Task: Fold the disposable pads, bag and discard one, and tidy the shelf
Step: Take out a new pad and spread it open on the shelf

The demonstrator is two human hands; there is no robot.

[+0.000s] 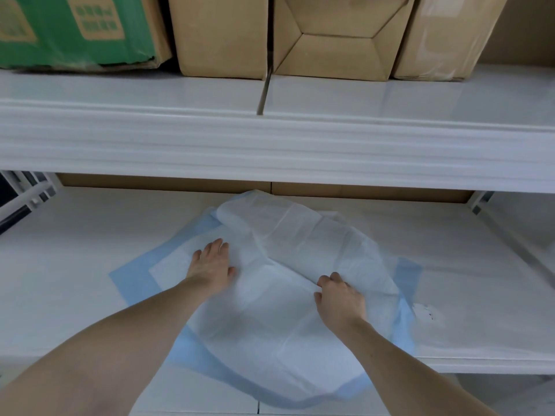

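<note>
A white disposable pad with a blue border (270,319) lies spread on the lower white shelf (75,280), its near edge hanging over the shelf front. Its far right part is turned over into a rumpled white fold (300,232). My left hand (211,264) lies flat on the pad's left half, fingers straight and pressing down. My right hand (339,298) pinches the edge of the folded-over layer near the pad's middle right.
The upper white shelf (270,139) juts out above the pad. On it stand a green carton (75,28) at the left and three brown cardboard boxes (336,37). More brown boxes (369,192) line the back of the lower shelf. Metal brackets (27,190) sit far left.
</note>
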